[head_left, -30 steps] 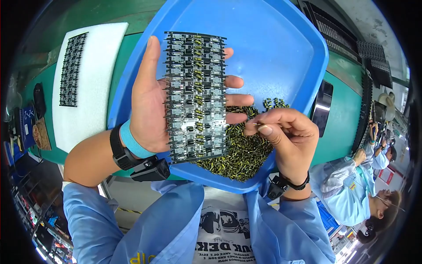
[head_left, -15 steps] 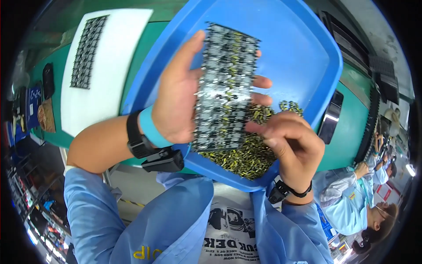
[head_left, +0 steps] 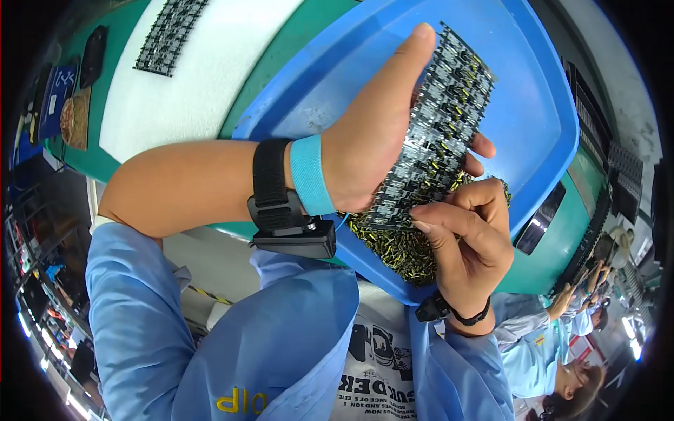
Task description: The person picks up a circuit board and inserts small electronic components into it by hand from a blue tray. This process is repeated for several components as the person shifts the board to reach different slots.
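Note:
My left hand grips a dark circuit board panel packed with rows of small silvery and yellow-flecked parts. It tilts over the blue plastic bin, thumb along its left edge and fingertips showing past its right edge. At the panel's lower end, my right hand has thumb and forefinger pinched together. Whatever lies between those fingertips is too small to make out. Below both hands, a heap of tiny black and yellow pieces fills the near corner of the bin.
On the left, a second similar panel rests on a white sheet over the green table. A dark phone lies right of the bin. A co-worker in blue sits at the lower right.
The panel and my left hand appear farther right and more tilted in view. My right thumb and forefinger have come together at the panel's lower end. The whole view has shifted too.

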The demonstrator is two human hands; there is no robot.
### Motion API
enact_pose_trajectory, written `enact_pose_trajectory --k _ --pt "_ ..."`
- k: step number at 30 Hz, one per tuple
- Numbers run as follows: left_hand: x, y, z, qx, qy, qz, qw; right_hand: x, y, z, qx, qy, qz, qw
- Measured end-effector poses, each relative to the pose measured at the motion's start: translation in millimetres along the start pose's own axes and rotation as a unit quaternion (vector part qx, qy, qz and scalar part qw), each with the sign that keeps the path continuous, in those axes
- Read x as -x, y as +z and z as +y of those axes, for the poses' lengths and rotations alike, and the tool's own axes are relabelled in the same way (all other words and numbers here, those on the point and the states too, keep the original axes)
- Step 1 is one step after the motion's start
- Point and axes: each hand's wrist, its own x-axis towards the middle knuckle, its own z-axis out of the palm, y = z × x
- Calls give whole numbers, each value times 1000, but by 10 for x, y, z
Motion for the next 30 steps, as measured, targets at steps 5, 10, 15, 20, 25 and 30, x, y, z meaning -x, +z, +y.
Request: enact_pose_trajectory --k 5,10,15,20,25,30 --pt "6 16 -2 -30 23 7 999 27 23 19 34 -9 28 999" --pt "19 40 10 -37 15 16 999 28 26 38 55 -46 34 997" --pt "20 42 13 -50 16 17 998 30 27 42 71 -56 39 995" --pt "15 41 10 -51 13 20 998 26 14 3 88 -64 37 993" --pt "20 39 8 -55 9 21 998 22 -26 -55 131 -71 7 989" --pt "18 36 14 -47 1 17 999 19 9 -25 125 -83 23 988"
